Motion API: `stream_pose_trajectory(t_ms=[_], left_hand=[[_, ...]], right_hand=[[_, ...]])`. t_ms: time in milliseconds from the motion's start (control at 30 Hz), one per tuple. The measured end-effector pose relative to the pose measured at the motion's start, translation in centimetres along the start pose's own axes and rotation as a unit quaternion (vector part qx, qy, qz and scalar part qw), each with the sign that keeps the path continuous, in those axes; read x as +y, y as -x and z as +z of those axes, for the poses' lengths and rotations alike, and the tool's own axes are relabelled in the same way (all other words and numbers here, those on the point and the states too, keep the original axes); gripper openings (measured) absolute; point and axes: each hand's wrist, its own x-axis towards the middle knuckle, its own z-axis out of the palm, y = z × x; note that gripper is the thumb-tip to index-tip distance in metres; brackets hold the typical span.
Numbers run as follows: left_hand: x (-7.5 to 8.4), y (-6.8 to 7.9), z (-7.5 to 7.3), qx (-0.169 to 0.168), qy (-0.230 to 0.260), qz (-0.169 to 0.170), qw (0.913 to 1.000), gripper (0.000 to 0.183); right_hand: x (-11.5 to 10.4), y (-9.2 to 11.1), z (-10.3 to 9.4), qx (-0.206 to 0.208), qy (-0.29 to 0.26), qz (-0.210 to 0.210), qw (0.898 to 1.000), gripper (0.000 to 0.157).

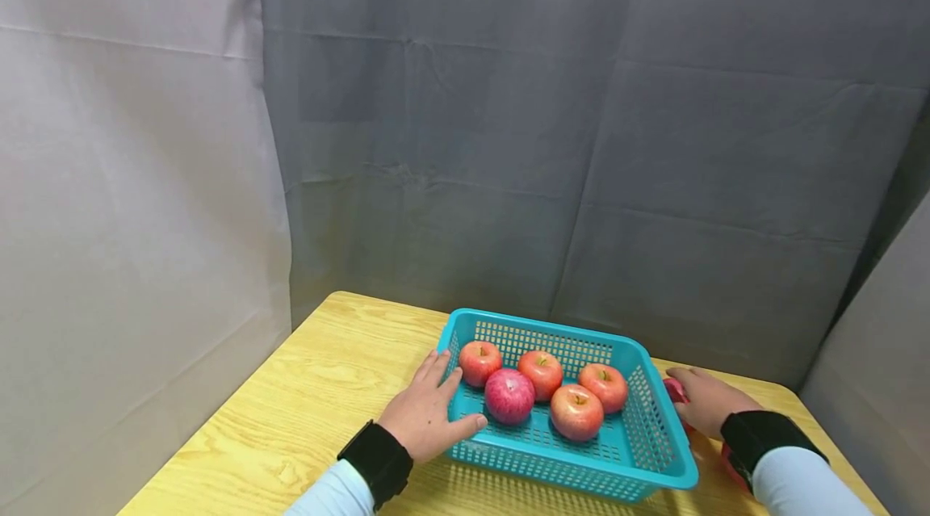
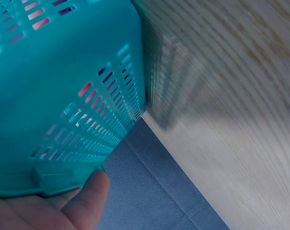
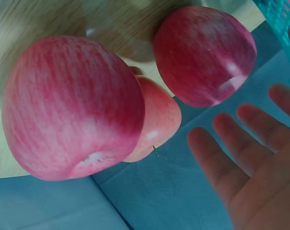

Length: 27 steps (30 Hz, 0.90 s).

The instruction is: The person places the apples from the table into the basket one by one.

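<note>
A turquoise plastic basket (image 1: 559,463) holds several apples, among them one darker red apple (image 1: 510,396) and a paler one (image 1: 576,413). My left hand (image 1: 425,415) rests on the basket's left rim, fingers spread and thumb over the near corner. Outside the basket's right end, my right hand (image 1: 710,403) is above a red apple (image 1: 676,392), partly covering it. The right wrist view shows its fingers (image 3: 220,160) extended and apart from a large red apple (image 3: 73,110), an orange-red apple (image 3: 159,117) behind it and a dark red apple (image 3: 205,55).
The basket stands on a light wooden table (image 1: 291,435). Dark grey cloth (image 1: 465,136) hangs behind the table, with pale cloth (image 1: 138,177) at the left and more at the right.
</note>
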Motion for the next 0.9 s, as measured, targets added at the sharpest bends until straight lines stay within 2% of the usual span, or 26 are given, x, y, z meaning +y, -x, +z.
stream_pose_trajectory(t_ms=[167,467,567,733,900], left_hand=[[-0.1,0.0,0.0,0.001,-0.001,-0.001,1.0,0.093],[-0.1,0.0,0.1,0.005,0.002,-0.002,1.0,0.091],[-0.1,-0.1,0.2,0.006,0.001,-0.003,1.0,0.089],[-0.1,-0.1,0.3,0.006,0.004,-0.004,1.0,0.09],[0.0,0.0,0.1,0.004,0.006,-0.005,1.0,0.092]], right_hand=[[0.1,-0.3,0.5,0.005,0.012,0.011,1.0,0.084],[0.6,-1.0,1.8,0.022,-0.003,0.022,1.0,0.099],[0.8,-1.1,2.1,0.021,-0.005,0.024,0.999,0.099],[1.3,-1.2,2.7,0.006,-0.022,0.031,0.999,0.097],[1.5,-1.4,3.4,-0.032,-0.074,0.059,0.995,0.096]])
